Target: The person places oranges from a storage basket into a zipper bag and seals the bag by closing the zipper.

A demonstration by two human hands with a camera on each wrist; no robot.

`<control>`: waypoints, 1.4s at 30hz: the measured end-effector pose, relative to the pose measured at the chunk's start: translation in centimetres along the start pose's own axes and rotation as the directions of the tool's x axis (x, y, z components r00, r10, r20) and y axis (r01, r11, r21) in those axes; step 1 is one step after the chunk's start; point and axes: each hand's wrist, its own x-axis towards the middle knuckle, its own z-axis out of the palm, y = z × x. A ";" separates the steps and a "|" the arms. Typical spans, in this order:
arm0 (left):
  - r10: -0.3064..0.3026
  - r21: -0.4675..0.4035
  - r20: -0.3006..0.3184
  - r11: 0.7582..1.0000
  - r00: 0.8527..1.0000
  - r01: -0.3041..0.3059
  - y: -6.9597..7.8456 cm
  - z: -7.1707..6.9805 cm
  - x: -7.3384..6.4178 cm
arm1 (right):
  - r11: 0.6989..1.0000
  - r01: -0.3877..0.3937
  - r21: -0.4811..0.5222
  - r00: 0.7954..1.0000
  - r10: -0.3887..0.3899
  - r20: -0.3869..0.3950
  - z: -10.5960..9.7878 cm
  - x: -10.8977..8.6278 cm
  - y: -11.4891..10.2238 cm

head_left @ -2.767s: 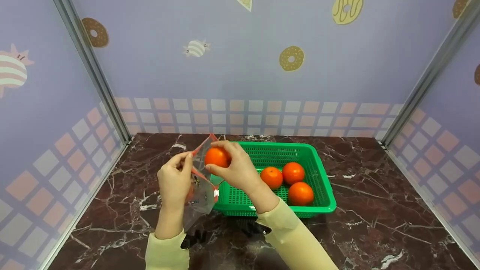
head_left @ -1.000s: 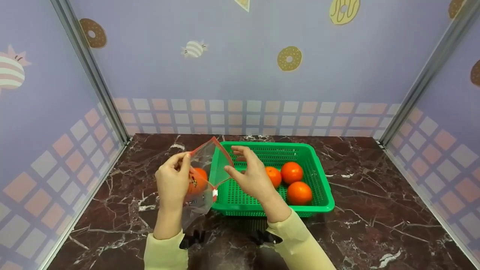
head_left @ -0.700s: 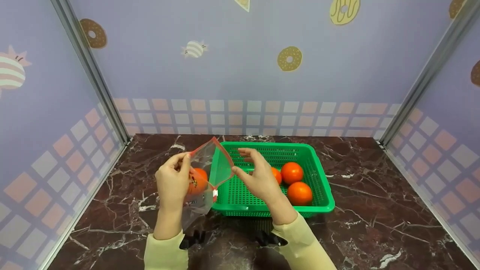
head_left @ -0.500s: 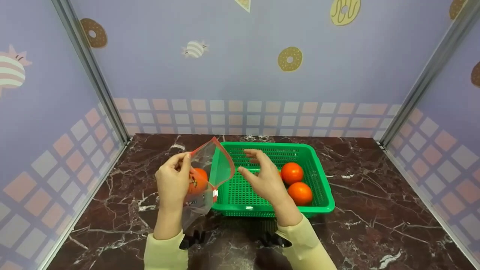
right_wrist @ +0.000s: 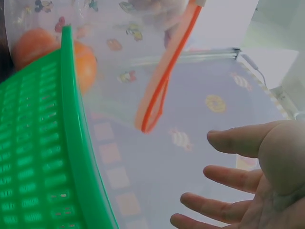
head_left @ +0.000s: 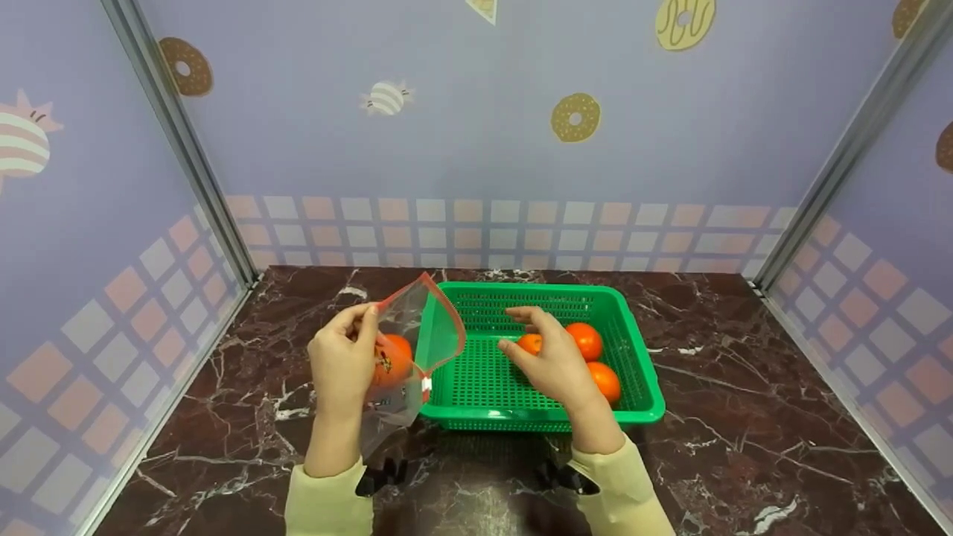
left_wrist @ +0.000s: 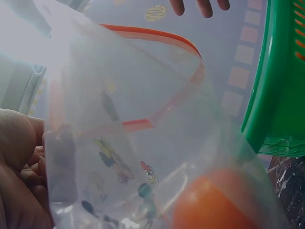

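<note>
My left hand (head_left: 344,357) pinches the rim of a clear zip bag (head_left: 428,327) with a red edge, a white slider and cartoon prints. The bag's mouth gapes toward the basket. Low in it lies an orange (head_left: 392,361); through the plastic in the right wrist view two oranges (right_wrist: 85,67) show. My right hand (head_left: 555,365) hovers over the green basket (head_left: 476,413), fingers spread and holding nothing. Beside and partly behind it are three oranges in the basket: one (head_left: 529,343) at the fingers, one (head_left: 585,342) farther back, one (head_left: 606,383) nearer the front.
The basket stands on a dark marbled tabletop (head_left: 730,417). Purple patterned walls (head_left: 476,149) close off the back and both sides, with metal posts (head_left: 190,156) at the corners.
My right hand has put an orange into the bag and let go of it. It has since moved right, away from the bag and over the basket. The left hand stays nearly still.
</note>
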 end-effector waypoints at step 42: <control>0.002 -0.022 0.021 1.000 1.000 -0.002 -0.1 0.1 -0.2 | 0.876 -0.300 -0.377 0.905 0.386 0.178 -7.0 0.1 6.9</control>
